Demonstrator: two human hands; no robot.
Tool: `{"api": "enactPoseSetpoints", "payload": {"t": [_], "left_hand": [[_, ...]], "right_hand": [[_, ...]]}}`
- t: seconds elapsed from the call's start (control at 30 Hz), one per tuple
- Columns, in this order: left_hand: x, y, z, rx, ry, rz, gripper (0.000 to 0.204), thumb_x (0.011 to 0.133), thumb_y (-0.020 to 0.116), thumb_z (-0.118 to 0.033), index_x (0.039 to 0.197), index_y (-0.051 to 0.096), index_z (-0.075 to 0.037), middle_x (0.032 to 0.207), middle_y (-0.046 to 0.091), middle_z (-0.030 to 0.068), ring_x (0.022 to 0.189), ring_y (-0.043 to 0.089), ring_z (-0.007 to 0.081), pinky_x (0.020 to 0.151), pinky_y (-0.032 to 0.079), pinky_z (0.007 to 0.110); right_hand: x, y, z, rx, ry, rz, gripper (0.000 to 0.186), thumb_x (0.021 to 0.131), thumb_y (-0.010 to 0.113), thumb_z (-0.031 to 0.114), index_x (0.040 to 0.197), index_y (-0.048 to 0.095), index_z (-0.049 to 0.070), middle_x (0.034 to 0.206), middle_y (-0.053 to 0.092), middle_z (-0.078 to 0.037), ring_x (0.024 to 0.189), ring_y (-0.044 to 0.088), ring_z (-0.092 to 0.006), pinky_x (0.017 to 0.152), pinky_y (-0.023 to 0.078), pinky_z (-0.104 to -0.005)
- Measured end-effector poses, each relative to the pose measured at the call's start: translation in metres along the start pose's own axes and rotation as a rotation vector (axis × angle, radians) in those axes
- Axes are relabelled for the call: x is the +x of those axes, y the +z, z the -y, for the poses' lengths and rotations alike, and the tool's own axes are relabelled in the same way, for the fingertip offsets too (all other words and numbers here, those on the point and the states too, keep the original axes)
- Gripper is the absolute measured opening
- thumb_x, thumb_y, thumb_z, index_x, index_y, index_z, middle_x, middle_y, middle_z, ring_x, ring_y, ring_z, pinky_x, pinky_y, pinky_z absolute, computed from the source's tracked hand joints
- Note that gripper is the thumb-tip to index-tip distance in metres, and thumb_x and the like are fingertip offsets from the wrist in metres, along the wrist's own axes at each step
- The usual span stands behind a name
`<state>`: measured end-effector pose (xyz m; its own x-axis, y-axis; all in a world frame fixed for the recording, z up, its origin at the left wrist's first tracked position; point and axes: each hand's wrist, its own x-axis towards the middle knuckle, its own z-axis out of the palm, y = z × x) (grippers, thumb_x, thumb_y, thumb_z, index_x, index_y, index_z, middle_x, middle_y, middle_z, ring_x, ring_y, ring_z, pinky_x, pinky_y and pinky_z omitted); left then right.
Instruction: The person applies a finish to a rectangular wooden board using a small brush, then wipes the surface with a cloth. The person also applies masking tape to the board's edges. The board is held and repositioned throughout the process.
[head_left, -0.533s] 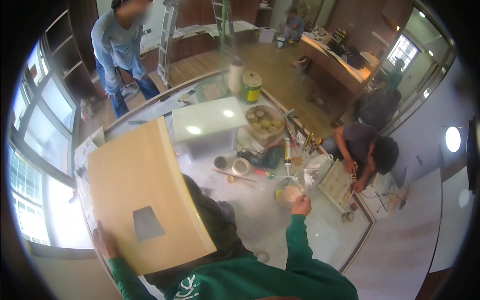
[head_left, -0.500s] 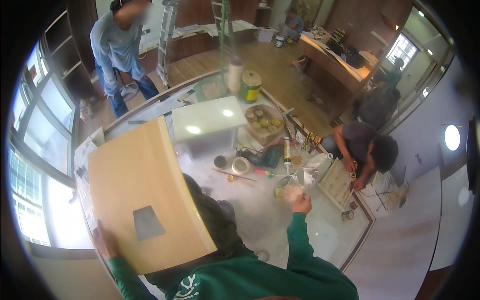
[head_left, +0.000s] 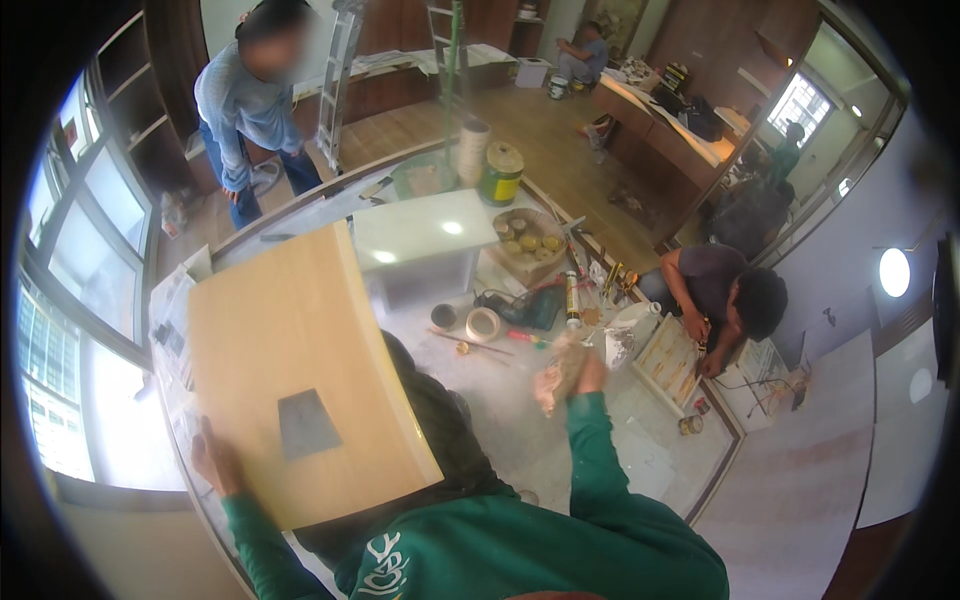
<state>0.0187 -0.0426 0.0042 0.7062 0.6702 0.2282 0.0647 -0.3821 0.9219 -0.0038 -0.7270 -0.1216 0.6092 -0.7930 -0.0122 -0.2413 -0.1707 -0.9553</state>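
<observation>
Head view: wooden board in L hand, crumpled pale item in R hand

Board's at centre-left of frame, tilted, w/ its lower R corner over the wearer's dark clothing. L hand grips its L edge, lower left; how far the fingers wrap under, can't tell. R hand, right of centre, is closed on the crumpled item; cloth or sheet, too blurred to say.

Progress: prob. mid-job. Done, as far as shown: board has a pale strip along its R edge & a dark four-sided patch low on its face (cutout or inlay, unclear). Left: can't tell in full; board's hand-held, not set down or fitted, and the crumpled item's well apart from it.

On the surface, mid-frame: white-topped box, tape roll, tube. Co-worker at right bends over a separate panel.
</observation>
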Motion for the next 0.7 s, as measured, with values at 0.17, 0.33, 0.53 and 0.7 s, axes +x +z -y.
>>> {"api": "enactPoseSetpoints", "payload": {"t": [0.17,0.33,0.53,0.7], "left_hand": [[0.024,-0.026,0.056,0.412,0.282,0.056,0.016,0.096,0.057,-0.012,0.106,0.063,-0.001,0.071,0.048,0.0103,0.063,0.049,0.0235,0.062,0.042,0.039],[0.032,-0.022,0.092,0.617,0.591,0.084,0.047,0.089,0.053,0.002,0.134,0.059,-0.011,0.078,0.055,0.0131,0.067,0.055,0.0289,0.061,0.045,0.041],[0.037,-0.022,0.08,0.879,0.719,0.078,0.05,0.083,0.056,-0.002,0.132,0.062,-0.009,0.077,0.06,0.0128,0.07,0.059,0.0293,0.065,0.048,0.043],[0.045,-0.038,0.073,0.792,0.507,0.134,0.055,0.08,0.054,0.002,0.13,0.064,-0.017,0.073,0.055,0.0156,0.066,0.056,0.0353,0.062,0.043,0.047]], "right_hand": [[-0.063,0.066,0.037,0.716,0.251,0.522,0.037,0.092,0.064,0.041,0.104,0.067,0.007,0.099,0.07,-0.008,0.086,0.067,-0.0229,0.075,0.055,-0.0373],[-0.072,0.054,0.008,0.662,0.011,0.624,0.03,0.092,0.063,0.024,0.114,0.065,0.004,0.1,0.067,-0.005,0.091,0.065,-0.0234,0.08,0.053,-0.0369],[-0.089,0.027,-0.01,0.715,0.44,0.74,0.035,0.096,0.051,0.022,0.124,0.062,0.004,0.107,0.068,-0.01,0.086,0.066,-0.0223,0.077,0.055,-0.0362],[-0.099,0.039,0.08,0.586,0.434,0.92,0.038,0.098,0.055,0.027,0.124,0.061,0.0,0.104,0.069,-0.012,0.089,0.069,-0.0231,0.077,0.057,-0.035]]}}
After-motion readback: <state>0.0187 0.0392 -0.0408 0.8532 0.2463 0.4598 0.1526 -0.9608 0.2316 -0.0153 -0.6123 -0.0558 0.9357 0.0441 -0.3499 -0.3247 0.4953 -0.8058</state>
